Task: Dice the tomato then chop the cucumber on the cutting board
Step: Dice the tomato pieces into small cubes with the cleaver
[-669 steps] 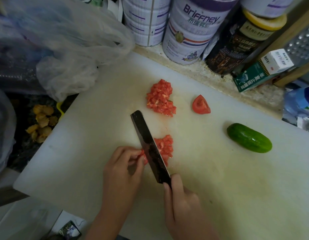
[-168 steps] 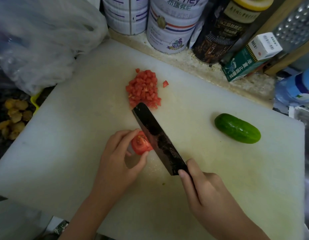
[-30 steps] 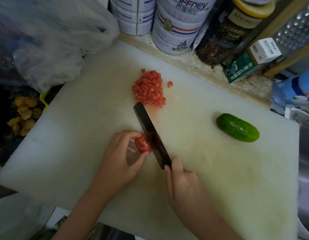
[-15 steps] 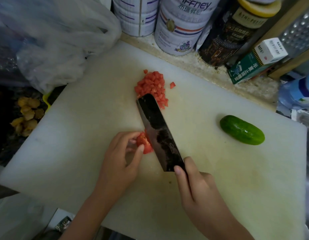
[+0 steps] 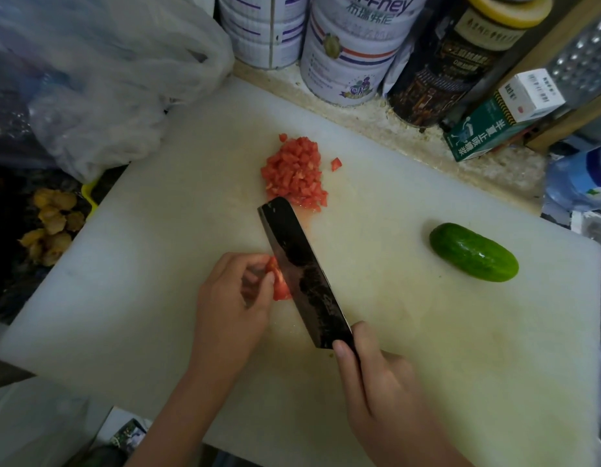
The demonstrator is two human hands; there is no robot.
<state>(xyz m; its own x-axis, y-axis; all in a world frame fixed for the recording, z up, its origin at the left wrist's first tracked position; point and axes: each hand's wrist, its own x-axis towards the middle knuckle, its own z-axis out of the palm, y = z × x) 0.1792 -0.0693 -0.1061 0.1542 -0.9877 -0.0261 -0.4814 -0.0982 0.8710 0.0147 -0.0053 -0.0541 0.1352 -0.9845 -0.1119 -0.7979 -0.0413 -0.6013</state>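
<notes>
A white cutting board (image 5: pixel 410 348) fills the middle of the view. Near its centre my left hand (image 5: pixel 231 298) pinches a small red tomato piece (image 5: pixel 279 284) with curled fingers. My right hand (image 5: pixel 376 382) grips the handle of a dark cleaver (image 5: pixel 302 274), whose broad blade leans against the right side of that piece. Just beyond the blade's tip lies a heap of diced tomato (image 5: pixel 295 173), with one loose cube (image 5: pixel 336 163) beside it. A whole green cucumber (image 5: pixel 473 252) rests untouched on the board's right part.
Tins (image 5: pixel 353 52) and a dark jar (image 5: pixel 460 59) line the back edge, with a green carton (image 5: pixel 494 126) and a metal grater (image 5: pixel 582 62) at the right. A plastic bag (image 5: pixel 100 69) slumps at the back left. Yellow lumps (image 5: pixel 51 224) lie off the board's left edge.
Over the last second the cleaver has risen and tilted so its flat side shows, and it has shifted slightly right. My left hand stays on the tomato piece. The earlier wedge beside the heap is gone.
</notes>
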